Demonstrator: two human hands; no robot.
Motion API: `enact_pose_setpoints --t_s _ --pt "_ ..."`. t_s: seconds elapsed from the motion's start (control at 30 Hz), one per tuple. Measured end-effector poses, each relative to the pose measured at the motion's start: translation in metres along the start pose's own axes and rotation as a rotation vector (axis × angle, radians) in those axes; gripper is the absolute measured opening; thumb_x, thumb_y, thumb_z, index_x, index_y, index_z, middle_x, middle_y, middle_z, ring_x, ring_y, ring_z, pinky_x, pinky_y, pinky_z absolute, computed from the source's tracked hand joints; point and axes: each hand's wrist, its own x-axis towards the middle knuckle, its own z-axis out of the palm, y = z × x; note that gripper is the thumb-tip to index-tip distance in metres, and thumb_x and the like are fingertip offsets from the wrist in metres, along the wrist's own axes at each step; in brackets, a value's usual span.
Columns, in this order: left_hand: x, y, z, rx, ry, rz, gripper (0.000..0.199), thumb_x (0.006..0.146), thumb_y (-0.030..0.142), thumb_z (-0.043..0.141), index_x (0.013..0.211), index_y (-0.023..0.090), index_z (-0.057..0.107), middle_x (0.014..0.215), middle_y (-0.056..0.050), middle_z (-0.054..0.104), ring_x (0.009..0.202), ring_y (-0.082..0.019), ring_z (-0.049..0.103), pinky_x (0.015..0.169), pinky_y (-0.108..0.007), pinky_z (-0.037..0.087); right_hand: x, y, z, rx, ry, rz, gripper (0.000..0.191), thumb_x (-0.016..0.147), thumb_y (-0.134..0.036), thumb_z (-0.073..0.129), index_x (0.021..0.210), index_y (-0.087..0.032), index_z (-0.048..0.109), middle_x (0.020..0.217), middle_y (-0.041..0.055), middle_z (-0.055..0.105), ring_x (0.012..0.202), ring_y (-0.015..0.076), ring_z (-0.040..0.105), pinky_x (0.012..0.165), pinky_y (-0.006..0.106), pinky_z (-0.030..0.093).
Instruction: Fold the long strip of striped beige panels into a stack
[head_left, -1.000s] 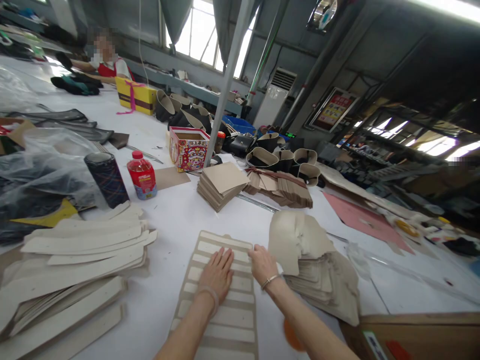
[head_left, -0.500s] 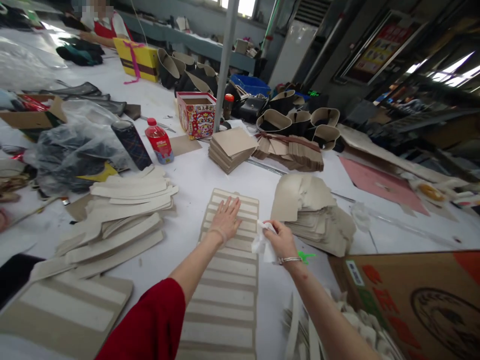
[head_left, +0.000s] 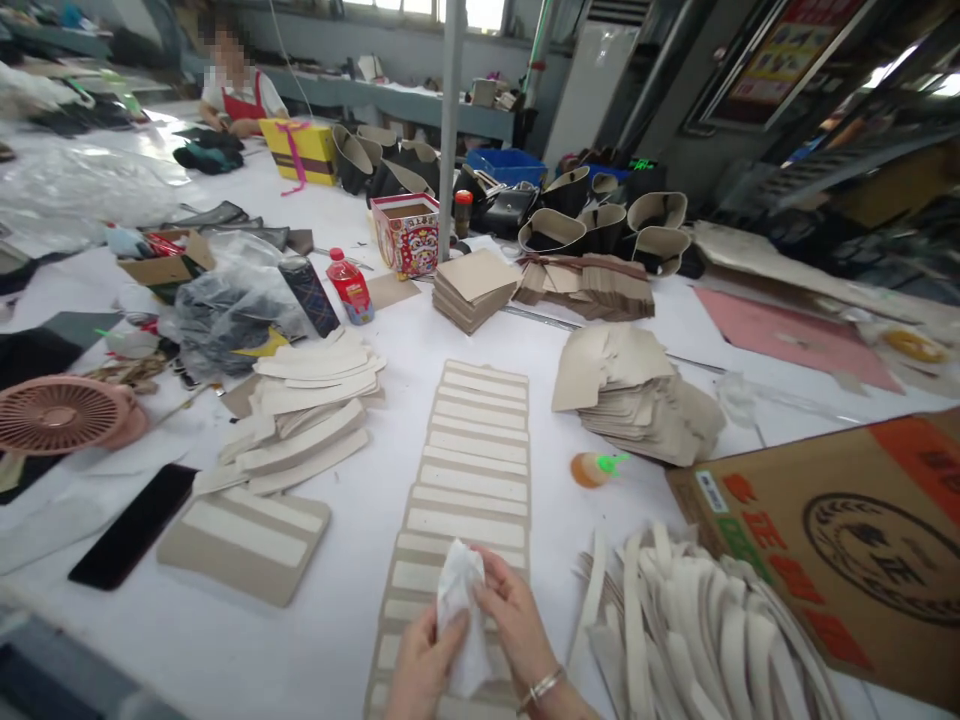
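A crumpled white tissue point(head_left: 463, 600) is pinched between both of my hands near the bottom middle. My left hand point(head_left: 426, 655) grips its lower left side, and my right hand point(head_left: 511, 610), with a silver bracelet at the wrist, holds its right edge. Beneath them runs a long row of overlapping beige panels point(head_left: 474, 470) bearing pale strips. To the left lie a loose pile of curved off-white strips point(head_left: 315, 400) and a short stack of striped panels point(head_left: 244, 540). On the right sits a fanned stack of beige pieces point(head_left: 637, 400).
A glue bottle with a green tip point(head_left: 592, 468) stands right of the panels. Beyond it are a cardboard box point(head_left: 825, 540) and bundled strips point(head_left: 712, 630). A phone point(head_left: 135, 525), pink fan point(head_left: 67, 415) and red bottle point(head_left: 350, 288) are leftward. A co-worker point(head_left: 238, 95) sits far back.
My left hand has left the panels and come back toward me to take hold of the tissue. My right hand has brought the tissue down and left. The view has shifted.
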Motion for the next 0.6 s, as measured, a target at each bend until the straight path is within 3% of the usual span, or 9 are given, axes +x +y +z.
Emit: enact_pose_setpoints --t_s 0.07,0.13,0.27,0.37,0.5,0.6 --pt "-0.023 0.014 -0.032 0.119 0.157 0.087 0.058 0.072 0.054 0.055 0.111 0.012 0.054 0.09 -0.008 0.067 0.084 -0.021 0.061 0.073 -0.028 0.048 -0.014 0.01 -0.007 -0.068 0.009 -0.012 0.057 0.07 -0.044 0.064 0.118 -0.017 0.052 0.115 0.0119 0.061 0.109 0.0238 0.054 0.093 0.037 0.041" --pt "-0.046 0.037 -0.074 0.321 0.35 0.173 0.054 0.072 0.053 0.055 0.112 0.016 0.054 0.088 -0.003 0.067 0.082 -0.019 0.06 0.071 -0.025 0.048 -0.024 0.019 -0.02 -0.15 0.09 -0.035 0.058 0.072 -0.047 0.061 0.121 -0.018 0.049 0.122 0.0129 0.056 0.117 0.0241 0.047 0.1 0.039 0.035" --pt "-0.084 0.085 -0.165 0.727 0.852 0.237 0.054 0.074 0.054 0.05 0.118 0.023 0.051 0.077 0.002 0.066 0.069 -0.017 0.059 0.064 -0.023 0.046 -0.041 0.034 -0.047 -0.309 0.26 -0.054 0.057 0.072 -0.053 0.057 0.116 -0.018 0.053 0.125 0.0124 0.053 0.117 0.0265 0.047 0.103 0.042 0.033" --pt "-0.1 0.113 -0.219 0.909 1.111 0.273 0.05 0.078 0.05 0.045 0.12 0.023 0.05 0.08 -0.001 0.066 0.074 -0.019 0.06 0.067 -0.027 0.046 -0.055 0.045 -0.057 -0.42 0.338 -0.011 0.057 0.068 -0.057 0.057 0.111 -0.019 0.056 0.122 0.0108 0.056 0.116 0.0284 0.048 0.104 0.042 0.031" --pt "-0.101 0.146 -0.268 1.01 1.203 0.297 0.049 0.081 0.044 0.042 0.124 0.021 0.045 0.101 -0.008 0.064 0.091 -0.023 0.06 0.078 -0.034 0.046 -0.068 0.065 -0.053 -0.457 0.433 0.082 0.056 0.06 -0.06 0.059 0.101 -0.022 0.062 0.115 0.0106 0.061 0.111 0.0322 0.051 0.101 0.046 0.035" --pt "-0.1 0.165 -0.295 1.08 1.145 0.265 0.066 0.078 0.044 0.047 0.134 0.013 0.029 0.123 -0.015 0.053 0.11 -0.029 0.052 0.088 -0.041 0.044 -0.079 0.075 -0.038 -0.453 0.469 0.04 0.058 0.064 -0.06 0.056 0.106 -0.02 0.058 0.117 0.0114 0.059 0.112 0.0308 0.051 0.101 0.044 0.036"
